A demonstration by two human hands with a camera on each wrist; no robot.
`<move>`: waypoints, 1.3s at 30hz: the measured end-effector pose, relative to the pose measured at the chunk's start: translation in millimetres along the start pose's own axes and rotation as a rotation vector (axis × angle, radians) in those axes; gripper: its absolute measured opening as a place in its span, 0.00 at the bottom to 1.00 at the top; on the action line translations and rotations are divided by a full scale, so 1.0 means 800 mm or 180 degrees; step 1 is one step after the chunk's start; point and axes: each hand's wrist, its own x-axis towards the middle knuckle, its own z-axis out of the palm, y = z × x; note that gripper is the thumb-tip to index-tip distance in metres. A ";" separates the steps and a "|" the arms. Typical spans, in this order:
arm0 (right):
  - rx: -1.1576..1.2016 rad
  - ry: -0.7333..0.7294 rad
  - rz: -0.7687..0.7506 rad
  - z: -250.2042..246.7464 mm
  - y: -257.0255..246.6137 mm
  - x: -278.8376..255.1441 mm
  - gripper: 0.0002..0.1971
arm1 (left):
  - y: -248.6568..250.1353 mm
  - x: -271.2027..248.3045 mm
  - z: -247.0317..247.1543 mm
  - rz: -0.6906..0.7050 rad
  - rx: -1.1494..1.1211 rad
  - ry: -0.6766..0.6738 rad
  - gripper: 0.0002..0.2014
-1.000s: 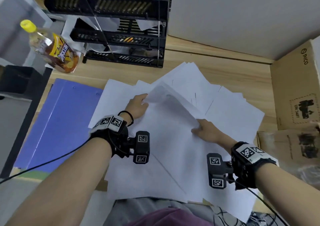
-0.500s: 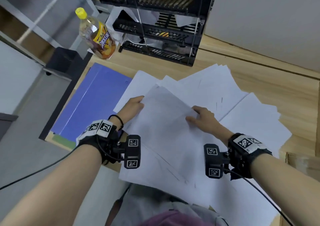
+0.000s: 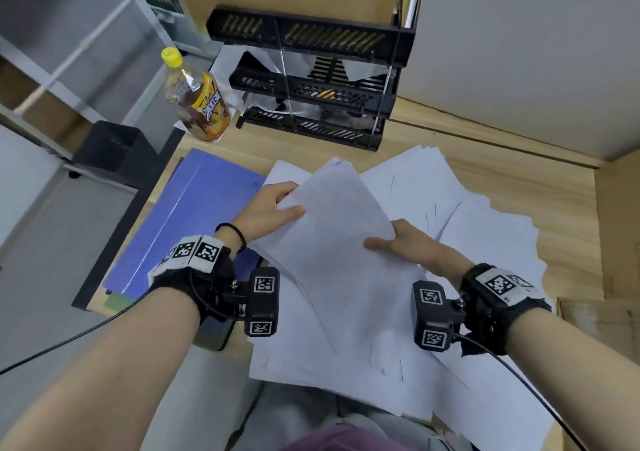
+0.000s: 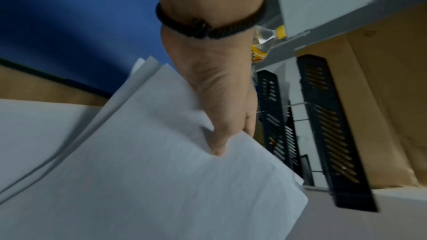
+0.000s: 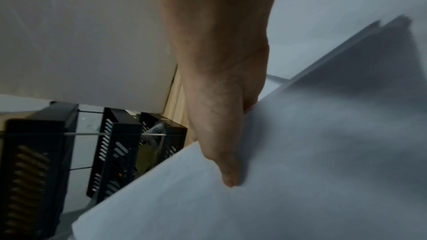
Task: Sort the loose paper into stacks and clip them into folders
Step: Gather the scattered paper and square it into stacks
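Wooden desk; both hands pinching paper bundle.

Both forearms extend forward, each wrist wearing a black strap with markers. The left hand pinches the sheets' left edge, thumb on top. The right hand pinches the right edge, thumb on top.

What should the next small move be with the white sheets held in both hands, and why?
Probably lift the bundle of white paper sheets clear of the spread and tap its edges square. The left hand and right hand each pinch a side of it, thumbs on top, while more loose white sheets lie fanned unevenly on the wooden desk. The blue plastic folder lies beside.
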 end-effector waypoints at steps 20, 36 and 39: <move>0.0005 0.1923 -0.0924 0.007 -0.037 -0.076 0.15 | 0.050 -0.013 0.016 0.0315 -0.1704 0.0813 0.11; 0.0897 0.1742 -0.0491 0.035 0.013 -0.069 0.20 | 0.012 -0.026 0.036 0.0110 -0.1461 0.0369 0.27; 0.0890 0.1634 -0.0448 0.033 0.019 -0.070 0.18 | 0.010 -0.020 0.038 0.0007 -0.1243 0.0296 0.23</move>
